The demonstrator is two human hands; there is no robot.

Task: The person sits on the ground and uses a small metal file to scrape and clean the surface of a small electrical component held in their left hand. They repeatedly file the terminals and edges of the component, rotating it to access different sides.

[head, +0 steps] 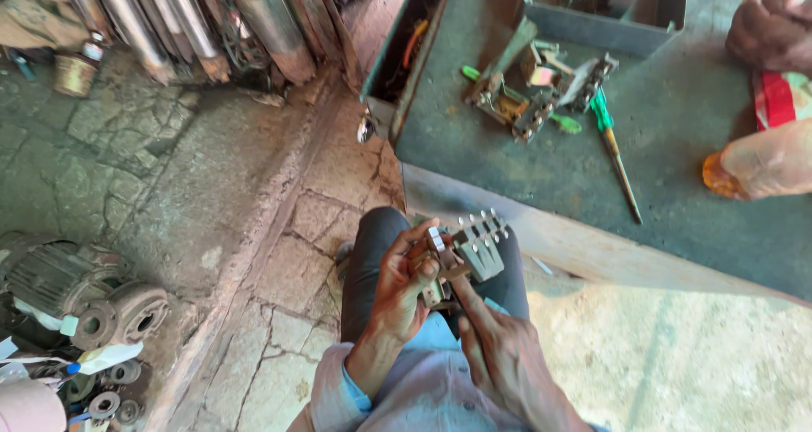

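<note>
- The pale blue cloth sleeve (pixel 397 390) lies closest to the camera, cut off by the bottom edge, so the person's arms above the wrists are out of sight.
- The left hand (pixel 397 292) is curled around the small grey metal contact block with a row of upright screw terminals (pixel 474 246), thumb and fingers gripping its near end; the palm hides that end.
- The right hand (pixel 499 352) rests just below the contact block with its forefinger stretched up to touch the block's underside; the other fingers are folded, and I cannot tell whether they hold anything.
- The contact block sits above the person's dark trouser knee (pixel 381 246), just in front of the worn green-grey metal workbench (pixel 677 144), near its rusted front edge.
- Farther back on the workbench from the contact block lies a jumble of dull metal switch parts (pixel 533 90); the pieces are tangled and hard to tell apart.
- Just right of that jumble lies a long screwdriver with a green plastic handle (pixel 613 149).
- Another person's hand (pixel 774 26) is cut off at the workbench's far right corner.
- Well left of the contact block, on the cracked stone floor (pixel 211 187), sits a grimy ribbed iron motor (pixel 76 292), partly out of frame.
</note>
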